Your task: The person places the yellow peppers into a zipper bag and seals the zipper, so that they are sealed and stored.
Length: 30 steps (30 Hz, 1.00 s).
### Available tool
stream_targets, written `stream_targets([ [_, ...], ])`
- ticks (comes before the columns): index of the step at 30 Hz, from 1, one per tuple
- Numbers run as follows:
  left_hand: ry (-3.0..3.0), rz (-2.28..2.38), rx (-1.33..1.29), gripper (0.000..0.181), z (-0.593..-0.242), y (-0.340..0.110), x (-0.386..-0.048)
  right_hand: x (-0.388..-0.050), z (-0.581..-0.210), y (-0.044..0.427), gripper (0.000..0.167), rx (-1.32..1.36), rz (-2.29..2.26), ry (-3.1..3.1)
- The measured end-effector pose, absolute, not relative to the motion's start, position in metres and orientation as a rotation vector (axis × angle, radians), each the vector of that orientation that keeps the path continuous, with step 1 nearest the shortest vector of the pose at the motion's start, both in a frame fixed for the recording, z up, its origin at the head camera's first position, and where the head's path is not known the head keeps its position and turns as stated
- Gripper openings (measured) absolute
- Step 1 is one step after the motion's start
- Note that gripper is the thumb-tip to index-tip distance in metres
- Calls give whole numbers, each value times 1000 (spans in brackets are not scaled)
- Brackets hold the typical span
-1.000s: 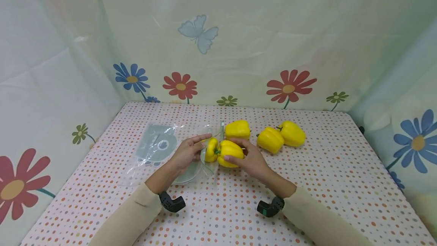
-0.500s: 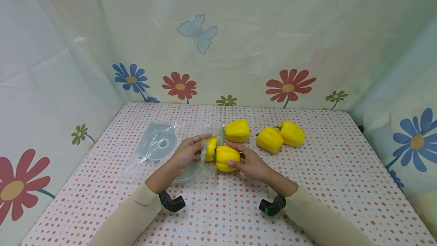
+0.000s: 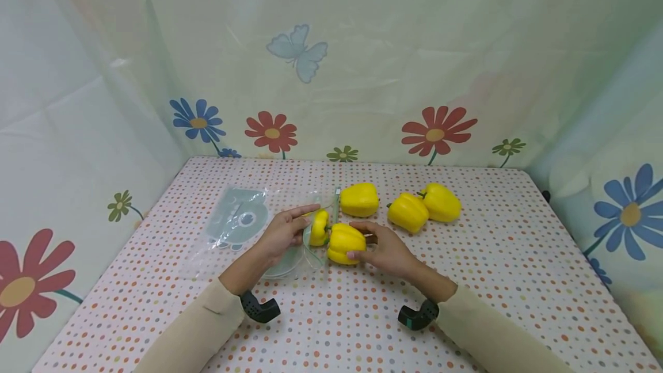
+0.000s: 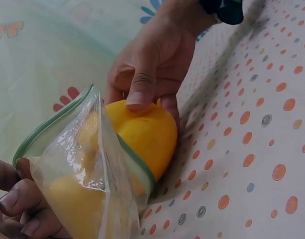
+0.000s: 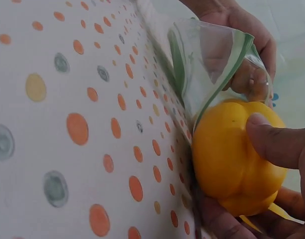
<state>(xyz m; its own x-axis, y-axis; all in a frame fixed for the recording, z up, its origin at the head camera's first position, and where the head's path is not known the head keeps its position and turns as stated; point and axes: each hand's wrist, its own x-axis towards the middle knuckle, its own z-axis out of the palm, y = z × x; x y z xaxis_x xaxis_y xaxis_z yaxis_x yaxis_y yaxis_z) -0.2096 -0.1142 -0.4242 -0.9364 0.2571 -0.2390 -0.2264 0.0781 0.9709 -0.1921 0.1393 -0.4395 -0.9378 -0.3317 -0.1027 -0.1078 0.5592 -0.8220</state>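
In the head view, my left hand (image 3: 282,233) holds the rim of a clear zip bag (image 3: 243,217) with a green seal strip, printed in pale blue-green. One yellow bell pepper (image 3: 318,228) sits inside the bag near its mouth, seen through the plastic (image 4: 75,209) in the left wrist view. My right hand (image 3: 385,249) grips a second yellow bell pepper (image 3: 346,244), thumb on its side and fingers round the far side. That pepper's stem end faces the bag's mouth, and the green strip (image 4: 137,162) overlaps part of it.
Behind my hands lies another yellow bell pepper (image 3: 359,199). Two more peppers, one nearer (image 3: 408,212) and one farther (image 3: 440,202), touch each other at the right. Everything rests on a dotted tablecloth (image 3: 466,281), with flowered curtains (image 3: 362,73) around it.
The pepper in my right hand has shifted slightly toward me, and my fingers have slid back toward its right end. The left hand and bag have barely moved.
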Motion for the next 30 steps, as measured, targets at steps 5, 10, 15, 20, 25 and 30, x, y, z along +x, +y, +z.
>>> stream_targets([
  [5, 2012, 1922, 36, 38, -425, -115, -209, -190, -440, 137, 72, -350, -1411, 2557],
  [10, 1997, 1925, 55, 39, -426, -116, -210, -190, -440, 134, 72, -365, -1500, 2549],
  [15, 1989, 1927, 58, 39, -426, -116, -210, -191, -443, 134, 73, -402, -1600, 2502],
  [20, 1988, 1933, 49, 38, -425, -114, -209, -190, -443, 133, 74, -405, -1721, 2429],
  [25, 1999, 1930, 53, 38, -425, -113, -209, -190, -443, 127, 72, -400, -1765, 2427],
  [30, 2000, 1930, 56, 37, -423, -113, -209, -190, -444, 122, 73, -401, -1758, 2450],
])
